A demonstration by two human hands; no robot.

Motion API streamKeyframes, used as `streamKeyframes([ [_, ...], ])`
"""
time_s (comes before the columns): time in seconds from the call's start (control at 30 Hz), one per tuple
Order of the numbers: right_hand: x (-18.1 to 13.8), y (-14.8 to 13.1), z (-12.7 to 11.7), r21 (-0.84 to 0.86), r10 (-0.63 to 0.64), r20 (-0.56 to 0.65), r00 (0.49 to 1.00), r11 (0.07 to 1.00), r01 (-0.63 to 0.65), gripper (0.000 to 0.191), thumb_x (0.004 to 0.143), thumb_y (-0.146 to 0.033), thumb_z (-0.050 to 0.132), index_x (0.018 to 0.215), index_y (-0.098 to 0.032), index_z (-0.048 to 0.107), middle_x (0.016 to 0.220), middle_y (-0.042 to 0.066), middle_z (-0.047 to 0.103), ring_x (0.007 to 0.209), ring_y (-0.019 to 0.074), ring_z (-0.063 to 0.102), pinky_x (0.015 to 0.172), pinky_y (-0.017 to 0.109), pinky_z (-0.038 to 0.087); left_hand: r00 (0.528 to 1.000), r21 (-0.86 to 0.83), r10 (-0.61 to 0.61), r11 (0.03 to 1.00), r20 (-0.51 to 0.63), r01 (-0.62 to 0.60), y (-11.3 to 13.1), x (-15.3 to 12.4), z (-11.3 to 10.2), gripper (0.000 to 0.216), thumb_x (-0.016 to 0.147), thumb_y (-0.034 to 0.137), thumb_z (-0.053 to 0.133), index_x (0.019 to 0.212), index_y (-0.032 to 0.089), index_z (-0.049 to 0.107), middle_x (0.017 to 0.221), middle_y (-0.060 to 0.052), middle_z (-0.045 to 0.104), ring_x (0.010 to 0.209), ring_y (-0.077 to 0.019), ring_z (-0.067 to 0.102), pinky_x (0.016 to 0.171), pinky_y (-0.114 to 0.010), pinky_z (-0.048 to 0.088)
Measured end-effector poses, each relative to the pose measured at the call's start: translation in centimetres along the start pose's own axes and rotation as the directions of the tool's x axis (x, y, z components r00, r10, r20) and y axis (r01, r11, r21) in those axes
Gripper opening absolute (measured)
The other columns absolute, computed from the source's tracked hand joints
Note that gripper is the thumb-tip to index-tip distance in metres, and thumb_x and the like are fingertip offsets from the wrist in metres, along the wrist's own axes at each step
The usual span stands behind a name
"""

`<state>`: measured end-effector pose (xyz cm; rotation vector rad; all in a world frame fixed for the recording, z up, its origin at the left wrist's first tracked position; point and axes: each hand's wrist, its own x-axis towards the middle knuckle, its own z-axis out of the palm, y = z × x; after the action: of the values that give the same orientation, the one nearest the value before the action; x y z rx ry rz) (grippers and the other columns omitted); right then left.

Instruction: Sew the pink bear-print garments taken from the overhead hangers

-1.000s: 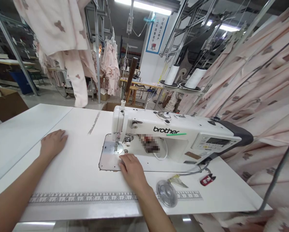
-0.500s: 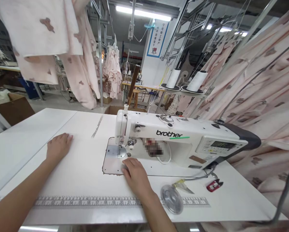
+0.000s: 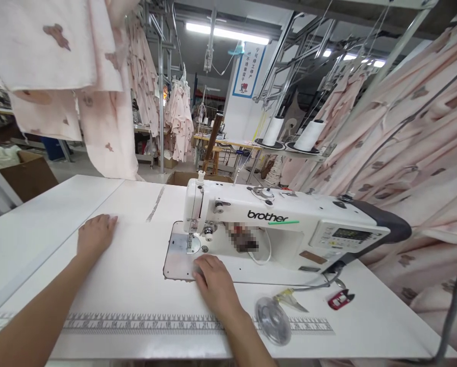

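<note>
My left hand point(image 3: 95, 236) lies flat on the white table point(image 3: 129, 285), fingers stretched out, holding nothing. My right hand point(image 3: 214, 284) rests palm down at the front edge of the sewing machine's bed plate point(image 3: 176, 260), fingers loosely flat, just below the needle point(image 3: 191, 237). A white Brother sewing machine point(image 3: 282, 232) stands to the right of both hands. No fabric lies under the needle.
A printed ruler strip point(image 3: 155, 323) runs along the table's front. A clear bobbin disc point(image 3: 272, 319), thread snips point(image 3: 292, 299) and a red clip point(image 3: 339, 299) lie right of my right hand. Pink patterned garments point(image 3: 412, 142) hang at the right and overhead left point(image 3: 60, 61). Two thread cones point(image 3: 308, 135) stand behind the machine.
The view has tilted up and shifted slightly; both hands keep their places on the table.
</note>
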<state>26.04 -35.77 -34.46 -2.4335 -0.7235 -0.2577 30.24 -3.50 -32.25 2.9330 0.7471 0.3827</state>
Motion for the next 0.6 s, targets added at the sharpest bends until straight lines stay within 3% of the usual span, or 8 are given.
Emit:
streamKeyframes([
  [0.23, -0.2, -1.6, 0.6, 0.086, -0.133, 0.005, 0.991, 0.987, 0.132, 0.023, 0.083, -0.011, 0.05, 0.104, -0.02, 0.057, 0.105, 0.004, 0.061, 0.109, 0.0208, 0.048, 0.097, 0.038, 0.039, 0.972, -0.007, -0.231, 0.973, -0.048, 0.231, -0.5, 1.1, 0.3, 0.061, 0.09, 0.036, 0.01, 0.12, -0.002, 0.047, 0.124, -0.026, 0.046, 0.118, -0.0362, 0.039, 0.098, -0.049, 0.026],
  [0.33, 0.5, -4.3, 0.3, 0.093, -0.273, 0.078, 0.959, 0.96, 0.265, 0.029, 0.085, -0.018, 0.051, 0.114, -0.019, 0.052, 0.109, 0.005, 0.061, 0.109, 0.0202, 0.049, 0.098, 0.036, 0.039, 0.975, 0.007, -0.22, 0.975, -0.028, 0.22, -0.3, 1.2, 0.4, 0.06, 0.09, 0.037, 0.014, 0.121, -0.004, 0.045, 0.128, -0.026, 0.042, 0.123, -0.0362, 0.032, 0.1, -0.051, 0.022],
  [0.4, 1.1, -6.8, -0.2, 0.083, -0.432, 0.141, 0.891, 0.902, 0.424, 0.046, 0.085, -0.025, 0.054, 0.127, -0.017, 0.04, 0.119, 0.006, 0.056, 0.113, 0.0197, 0.046, 0.1, 0.035, 0.037, 0.984, 0.026, -0.175, 0.984, -0.031, 0.176, -0.1, 1.1, 0.5, 0.058, 0.089, 0.038, 0.019, 0.122, -0.003, 0.044, 0.131, -0.024, 0.039, 0.126, -0.0345, 0.027, 0.103, -0.051, 0.016],
  [0.5, 1.9, -10.2, -0.6, 0.04, -0.692, 0.191, 0.697, 0.715, 0.698, 0.068, 0.084, -0.04, 0.056, 0.137, -0.017, 0.022, 0.14, 0.005, 0.035, 0.128, 0.0166, 0.028, 0.107, 0.032, 0.028, 0.984, 0.046, -0.171, 0.984, -0.038, 0.173, 0.2, 1.0, 0.5, 0.058, 0.089, 0.038, 0.02, 0.121, -0.005, 0.045, 0.129, -0.026, 0.04, 0.125, -0.0352, 0.027, 0.103, -0.052, 0.015],
  [0.57, 2.1, -11.6, -0.2, 0.007, -0.789, 0.204, 0.58, 0.593, 0.805, 0.069, 0.083, -0.048, 0.055, 0.137, -0.02, 0.023, 0.147, 0.001, 0.021, 0.134, 0.0144, 0.014, 0.11, 0.032, 0.022, 0.981, 0.053, -0.19, 0.98, -0.027, 0.191, 0.2, 1.0, 0.4, 0.06, 0.089, 0.038, 0.019, 0.119, -0.006, 0.046, 0.127, -0.027, 0.042, 0.123, -0.0366, 0.03, 0.101, -0.052, 0.019],
  [0.6, 2.1, -12.0, 0.2, 0.0, -0.807, 0.208, 0.553, 0.565, 0.825, 0.07, 0.081, -0.051, 0.055, 0.136, -0.02, 0.025, 0.148, 0.0, 0.017, 0.135, 0.0136, 0.009, 0.111, 0.031, 0.019, 0.98, 0.055, -0.196, 0.979, -0.018, 0.196, 0.2, 1.0, 0.4, 0.061, 0.089, 0.039, 0.019, 0.12, -0.006, 0.046, 0.126, -0.027, 0.042, 0.122, -0.0369, 0.031, 0.101, -0.052, 0.02],
])
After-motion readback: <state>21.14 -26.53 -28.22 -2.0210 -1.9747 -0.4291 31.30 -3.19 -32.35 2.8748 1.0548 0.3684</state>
